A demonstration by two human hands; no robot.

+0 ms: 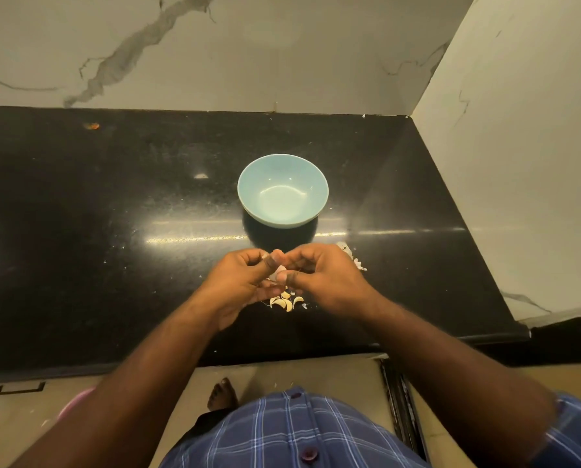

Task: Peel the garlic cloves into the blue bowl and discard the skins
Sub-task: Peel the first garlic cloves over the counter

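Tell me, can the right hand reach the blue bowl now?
Probably yes: the blue bowl stands just beyond the right hand with bare counter between, but both hands pinch a garlic clove.

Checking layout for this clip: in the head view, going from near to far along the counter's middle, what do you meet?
Garlic cloves on the black counter → left hand and right hand pinching one clove → blue bowl, nothing visible inside → marble wall.

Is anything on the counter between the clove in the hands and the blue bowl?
Nothing visible. Both hands, left hand and right hand, pinch a garlic clove just in front of the blue bowl, and the strip of black counter between them shows nothing in the way. The bowl looks empty.
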